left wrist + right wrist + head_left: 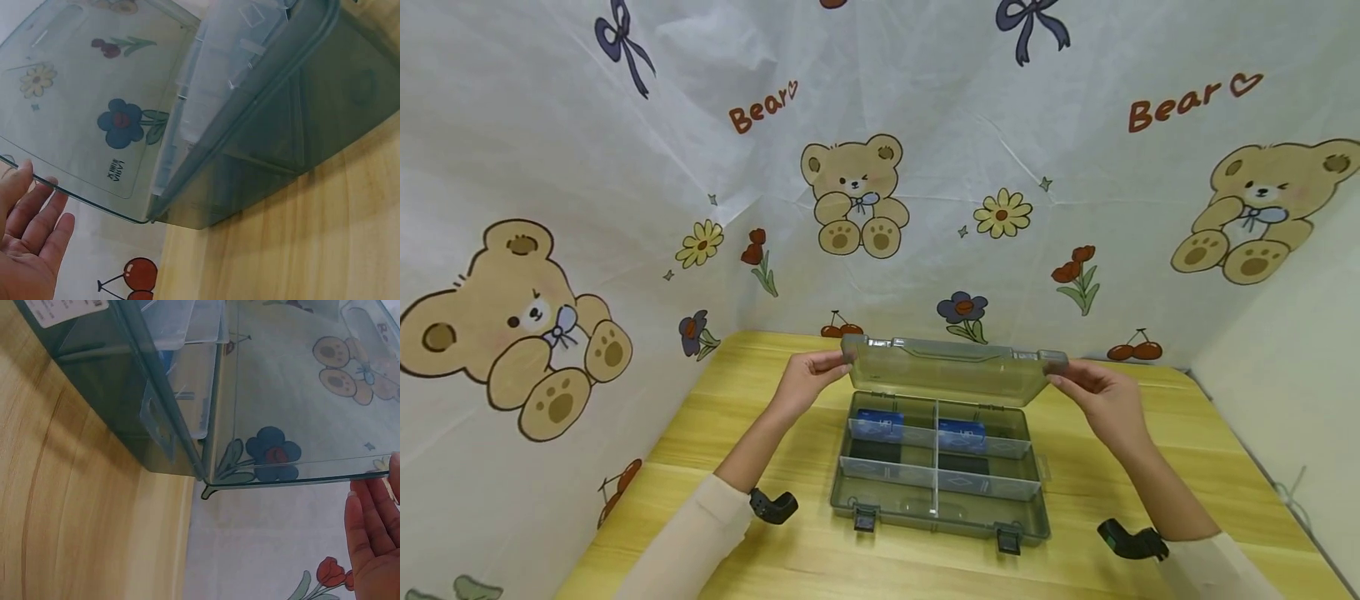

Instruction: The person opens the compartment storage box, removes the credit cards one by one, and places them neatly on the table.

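A grey see-through plastic storage box (940,525) stands on the table, its hinged lid (947,371) raised at the back. My left hand (808,383) pinches the lid's left corner between thumb and fingers. At the opposite corner, my right hand (1108,408) grips the lid in the same way. Clear dividers (887,471) split the box into several compartments. Two blue packs (880,425) lie in the back row, one on each side. Dark flat pieces (964,463) show in the middle row; their kind is unclear. The left wrist view shows the left fingers (44,222) at the lid's edge.
The box stands on a wood-grain table (760,558). Behind it hangs a white sheet (925,300) printed with bears and flowers. Two black latches (865,518) hang from the box's front. Each wrist wears a black camera mount (772,506).
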Demonstrator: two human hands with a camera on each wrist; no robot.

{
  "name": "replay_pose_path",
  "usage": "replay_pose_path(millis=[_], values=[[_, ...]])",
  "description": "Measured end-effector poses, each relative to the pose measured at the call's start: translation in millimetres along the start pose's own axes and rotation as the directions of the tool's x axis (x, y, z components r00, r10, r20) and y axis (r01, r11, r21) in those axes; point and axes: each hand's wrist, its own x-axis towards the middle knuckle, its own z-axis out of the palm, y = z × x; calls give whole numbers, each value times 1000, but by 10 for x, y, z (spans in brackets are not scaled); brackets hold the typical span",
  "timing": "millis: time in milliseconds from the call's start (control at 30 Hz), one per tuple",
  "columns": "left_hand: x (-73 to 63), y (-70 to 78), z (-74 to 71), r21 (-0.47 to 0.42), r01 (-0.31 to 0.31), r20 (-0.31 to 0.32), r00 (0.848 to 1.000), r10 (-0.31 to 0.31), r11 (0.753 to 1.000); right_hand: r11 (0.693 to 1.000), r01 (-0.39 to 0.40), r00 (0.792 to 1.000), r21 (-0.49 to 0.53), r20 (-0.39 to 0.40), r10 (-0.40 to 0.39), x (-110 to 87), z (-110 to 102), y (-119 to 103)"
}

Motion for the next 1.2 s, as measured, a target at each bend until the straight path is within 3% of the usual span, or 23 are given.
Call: replay_pose_path(millis=[433, 867, 1200], values=[[141, -323, 4, -35, -19, 52, 998, 20, 999, 997, -13, 999, 71, 51, 10, 91, 142, 290], [231, -588, 92, -32, 10, 41, 999, -9, 999, 991, -59, 994, 123, 100, 47, 102, 283, 636], [264, -730, 142, -139, 23, 69, 997, -14, 990, 988, -3, 991, 153, 135, -18, 114, 375, 785]])
